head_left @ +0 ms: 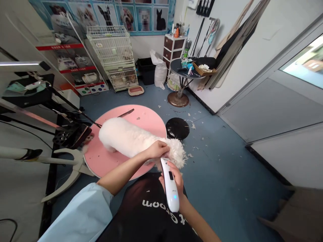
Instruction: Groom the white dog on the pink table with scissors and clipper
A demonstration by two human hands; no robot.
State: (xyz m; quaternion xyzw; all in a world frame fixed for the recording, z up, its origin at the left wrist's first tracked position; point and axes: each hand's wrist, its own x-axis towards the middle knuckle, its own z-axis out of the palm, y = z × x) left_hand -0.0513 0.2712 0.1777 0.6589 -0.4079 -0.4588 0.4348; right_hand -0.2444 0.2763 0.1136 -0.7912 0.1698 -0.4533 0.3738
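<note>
A white dog (128,134) with a closely trimmed body stands on a round pink grooming table (148,119). Its fluffy head (178,151) is at the table's near right edge. My left hand (158,149) is closed at the side of the head, pinching what looks like the dog's ear; its fingertips are partly hidden in the fur. In my right hand (177,176) is a white hair clipper (170,188) with a lit blue light. The clipper's blade end meets pinkish skin and fur just below my left fingers.
A dark comb (126,113) lies on the pink table's far side. Beyond its right edge is a round black stool (178,128). White fur tufts litter the blue floor (214,174). A grooming arm stand (73,161) is at left; a wire cage (113,53) stands behind.
</note>
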